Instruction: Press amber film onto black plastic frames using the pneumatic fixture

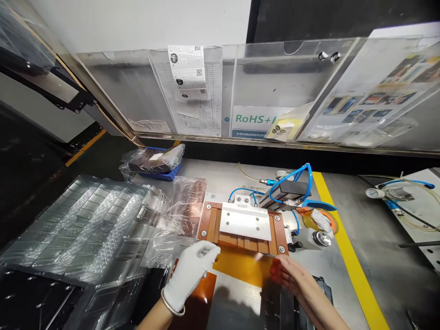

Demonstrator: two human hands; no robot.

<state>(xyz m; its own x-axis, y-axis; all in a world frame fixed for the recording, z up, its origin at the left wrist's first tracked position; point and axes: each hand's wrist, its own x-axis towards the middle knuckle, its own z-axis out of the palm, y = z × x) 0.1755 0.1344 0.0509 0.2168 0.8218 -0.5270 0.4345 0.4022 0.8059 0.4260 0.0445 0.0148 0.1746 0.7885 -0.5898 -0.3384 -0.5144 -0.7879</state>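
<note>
My left hand (190, 273), in a white glove, pinches the left edge of a translucent amber film (242, 266). At the film's right end is my bare right hand (294, 275), its fingertips blurred and partly showing through the amber as a red patch. The film is held up just in front of a brown fixture (279, 233) with a white metal block (244, 221) labelled JJ-25070. Below my left hand lies another amber sheet (202, 298), partly covered by the glove.
Clear plastic trays (92, 224) are stacked at left, beside a plastic bag (182, 206). A blue bin (168, 172) sits behind them. Blue air tubes (309, 178) and a tape roll (318, 222) are right of the fixture. A clear document rack (233, 91) spans the back.
</note>
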